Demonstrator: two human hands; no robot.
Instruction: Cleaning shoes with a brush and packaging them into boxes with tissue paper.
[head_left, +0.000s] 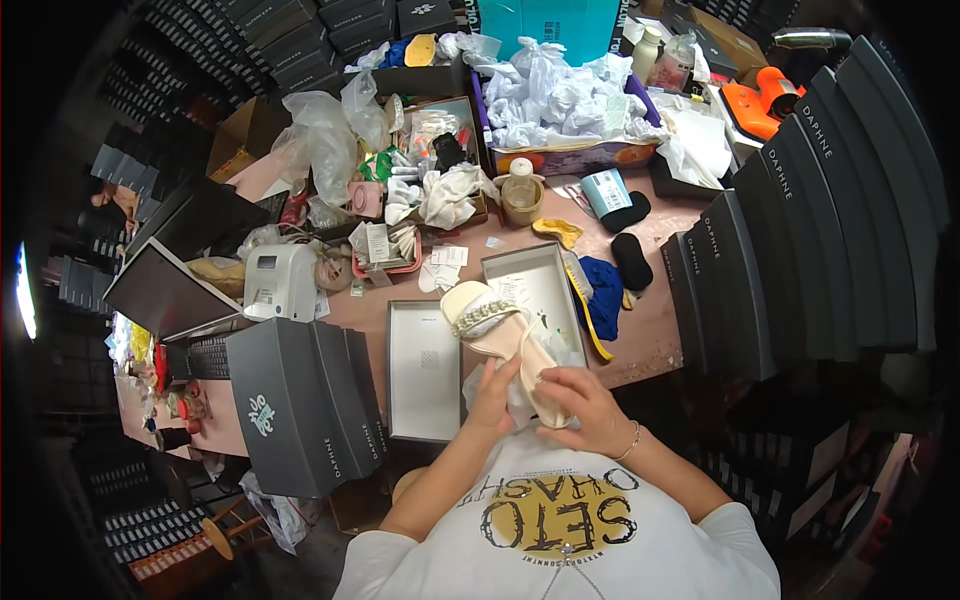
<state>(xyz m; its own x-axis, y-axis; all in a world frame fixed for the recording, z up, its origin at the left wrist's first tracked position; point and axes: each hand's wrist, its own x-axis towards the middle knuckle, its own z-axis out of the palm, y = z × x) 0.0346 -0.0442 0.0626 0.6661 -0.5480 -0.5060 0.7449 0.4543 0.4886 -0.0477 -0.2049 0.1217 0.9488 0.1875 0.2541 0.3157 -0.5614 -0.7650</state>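
Both hands, left hand (493, 388) and right hand (578, 402), grip a cream pearl-strapped flat sandal (497, 332) and white wrapping paper above the pink table (650, 330), beside an open grey shoebox (535, 290), seemingly mid-wrapping, boxing likely next.

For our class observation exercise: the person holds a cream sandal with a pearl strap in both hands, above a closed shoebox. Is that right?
Not quite. In the head view both hands, left hand and right hand, do hold the cream sandal, but the shoebox beneath it is open, its lid lying beside it.
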